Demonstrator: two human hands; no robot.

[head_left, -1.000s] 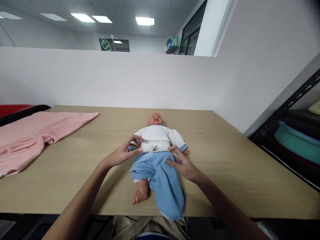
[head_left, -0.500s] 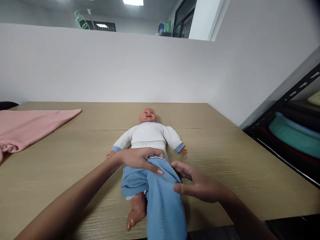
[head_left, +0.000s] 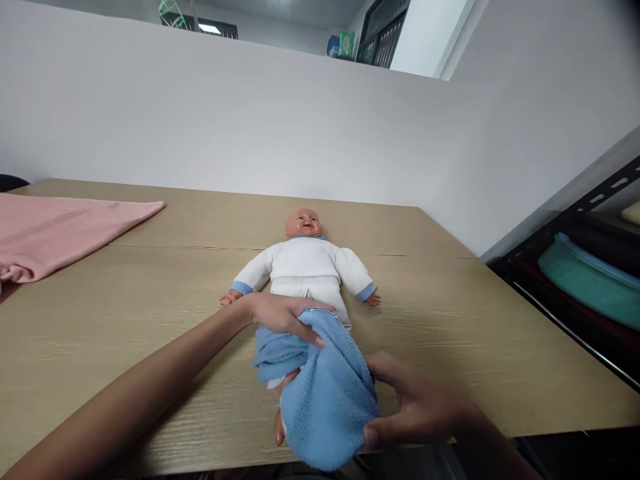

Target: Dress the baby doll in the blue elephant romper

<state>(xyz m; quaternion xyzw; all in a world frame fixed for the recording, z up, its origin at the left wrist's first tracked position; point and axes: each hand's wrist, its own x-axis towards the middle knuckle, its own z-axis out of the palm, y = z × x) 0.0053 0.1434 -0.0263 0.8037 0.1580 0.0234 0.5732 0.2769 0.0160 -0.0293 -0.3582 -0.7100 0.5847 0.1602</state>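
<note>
Right hand (head_left: 417,403) is shifting toward six o'clock since the earlier frame, half spread against the nubbly blue trousers (head_left: 327,397); left hand (head_left: 280,313) is pinching their waistband (head_left: 324,312) at twelve. They are bunching roundly on the smooth-headed doll (head_left: 306,257), at the wood-grained table (head_left: 450,333)'s six-o'clock edge.

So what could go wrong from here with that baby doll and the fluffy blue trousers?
The bald plastic doll in white clothing lies near the close edge of the pale wood-look table, so a hard tug on the fluffy blue cloth trousers might drag it off. The trousers might also twist or snag: the left hand holds their waistband while the right hand is at the bunched lower part.
</note>
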